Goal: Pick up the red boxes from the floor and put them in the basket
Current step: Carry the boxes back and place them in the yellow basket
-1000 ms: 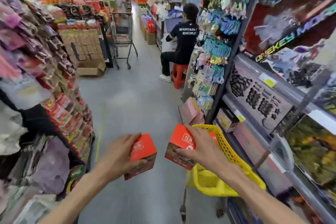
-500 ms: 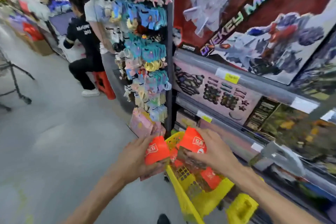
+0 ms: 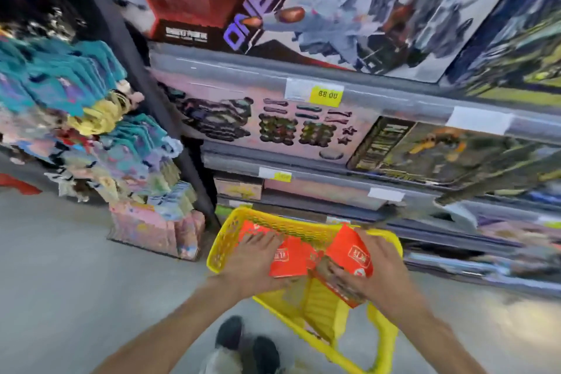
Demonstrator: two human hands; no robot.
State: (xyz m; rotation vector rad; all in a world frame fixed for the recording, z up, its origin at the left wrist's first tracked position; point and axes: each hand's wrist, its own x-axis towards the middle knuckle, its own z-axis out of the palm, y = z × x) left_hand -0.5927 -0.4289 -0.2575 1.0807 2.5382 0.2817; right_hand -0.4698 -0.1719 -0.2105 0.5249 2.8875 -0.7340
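Both hands have come down into the yellow basket. Left hand grips one red box at 9 o'clock; right hand grips another red box at 3 o'clock.

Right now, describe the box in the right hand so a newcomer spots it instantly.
Find the yellow basket on the floor below the toy shelves. Two red boxes sit over it; the right hand grips the right-hand red box, tilted, unlike the flatter left box.

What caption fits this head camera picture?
Left hand and right hand lower two red boxes into yellow basket.
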